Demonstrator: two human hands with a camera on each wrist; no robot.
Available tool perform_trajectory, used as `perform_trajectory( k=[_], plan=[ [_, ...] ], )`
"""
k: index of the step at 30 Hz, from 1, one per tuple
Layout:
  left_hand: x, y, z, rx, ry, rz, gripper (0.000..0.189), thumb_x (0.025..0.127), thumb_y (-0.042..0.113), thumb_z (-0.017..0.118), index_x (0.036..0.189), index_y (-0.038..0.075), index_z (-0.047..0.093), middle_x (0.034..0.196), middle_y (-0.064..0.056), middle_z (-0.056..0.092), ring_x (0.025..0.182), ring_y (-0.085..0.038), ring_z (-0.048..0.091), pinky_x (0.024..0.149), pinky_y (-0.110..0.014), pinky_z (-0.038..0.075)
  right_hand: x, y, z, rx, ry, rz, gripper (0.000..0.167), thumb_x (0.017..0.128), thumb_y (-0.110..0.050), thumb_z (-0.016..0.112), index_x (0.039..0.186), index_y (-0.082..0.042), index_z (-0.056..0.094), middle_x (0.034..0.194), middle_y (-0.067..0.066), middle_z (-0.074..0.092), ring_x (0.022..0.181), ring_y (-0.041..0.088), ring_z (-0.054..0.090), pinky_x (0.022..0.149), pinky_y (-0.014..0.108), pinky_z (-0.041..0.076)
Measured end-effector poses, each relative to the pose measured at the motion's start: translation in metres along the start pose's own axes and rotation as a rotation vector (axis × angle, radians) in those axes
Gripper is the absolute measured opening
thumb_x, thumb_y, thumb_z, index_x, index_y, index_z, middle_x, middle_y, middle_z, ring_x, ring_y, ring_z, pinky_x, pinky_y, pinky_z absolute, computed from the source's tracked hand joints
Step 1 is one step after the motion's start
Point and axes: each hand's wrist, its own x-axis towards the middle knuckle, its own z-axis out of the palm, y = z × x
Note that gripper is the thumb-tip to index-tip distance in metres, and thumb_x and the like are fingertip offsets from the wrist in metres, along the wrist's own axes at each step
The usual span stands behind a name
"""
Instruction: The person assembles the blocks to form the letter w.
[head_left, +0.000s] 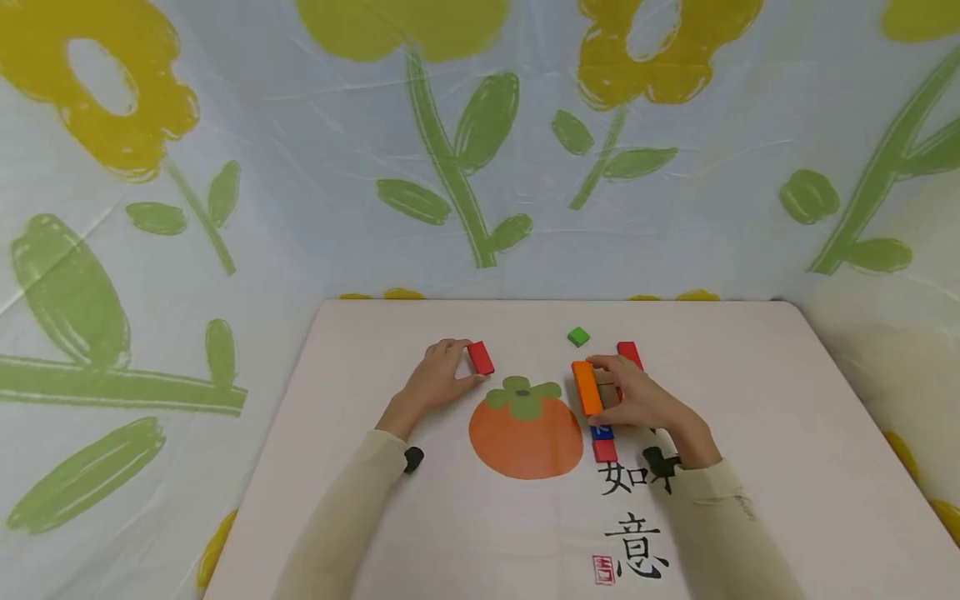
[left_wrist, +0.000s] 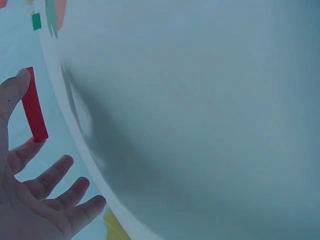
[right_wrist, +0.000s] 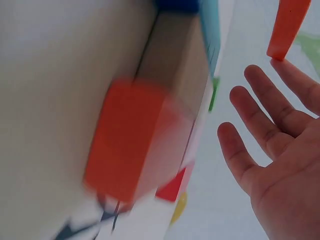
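Observation:
My left hand pinches a red block by its two ends, thumb against index finger. In the left wrist view the same red block spans that grip, and the other fingers are spread. On the right side, my right hand grips an orange block lengthwise. The right wrist view has the index finger at one end of the orange block; the thumb is out of frame. Beside and partly beneath that hand are a brown block, a blue block and a small red block.
A small green block lies toward the back of the white table. Another red block is behind the right hand, partly covered. The tabletop carries a printed persimmon and black characters. Flowered cloth surrounds the table.

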Motion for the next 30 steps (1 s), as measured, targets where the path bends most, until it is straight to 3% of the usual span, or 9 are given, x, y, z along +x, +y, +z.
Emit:
perform_trajectory(
  k=[5, 15, 23, 30],
  plan=[
    [-0.015, -0.02, -0.01, -0.019, 0.018, -0.026, 0.071, 0.091, 0.049, 0.069, 0.148, 0.015, 0.044, 0.145, -0.012, 0.045, 0.134, -0.035, 0.039, 0.104, -0.053, 0.042, 0.017, -0.011, 0.011, -0.035, -0.028, -0.007, 0.09, 0.075, -0.027, 0.089, 0.148, -0.003, 0.04, 0.144, 0.016, 0.045, 0.129, 0.04, 0.042, 0.102, 0.062, 0.04],
    [-0.039, -0.056, -0.026, -0.039, 0.055, -0.099, 0.071, 0.092, 0.047, 0.069, 0.148, 0.014, 0.043, 0.148, -0.014, 0.043, 0.136, -0.036, 0.038, 0.106, -0.055, 0.04, 0.054, -0.031, 0.039, 0.021, -0.09, -0.049, 0.09, 0.076, -0.031, 0.089, 0.148, -0.005, 0.04, 0.148, 0.013, 0.042, 0.134, 0.039, 0.039, 0.105, 0.06, 0.038],
    [-0.049, -0.079, -0.033, -0.058, 0.066, -0.143, 0.07, 0.093, 0.046, 0.068, 0.15, 0.015, 0.04, 0.151, -0.016, 0.039, 0.14, -0.04, 0.03, 0.106, -0.058, 0.038, 0.078, -0.047, 0.055, 0.032, -0.139, -0.127, 0.093, 0.075, -0.029, 0.09, 0.148, -0.001, 0.039, 0.146, 0.015, 0.043, 0.132, 0.042, 0.039, 0.105, 0.059, 0.038],
    [-0.053, -0.093, -0.038, -0.079, 0.073, -0.173, 0.07, 0.093, 0.046, 0.068, 0.15, 0.015, 0.041, 0.15, -0.018, 0.038, 0.14, -0.041, 0.027, 0.107, -0.06, 0.036, 0.098, -0.062, 0.071, 0.036, -0.188, -0.121, 0.094, 0.076, -0.031, 0.089, 0.149, -0.004, 0.036, 0.146, 0.012, 0.042, 0.134, 0.039, 0.038, 0.105, 0.056, 0.038]
  ],
)
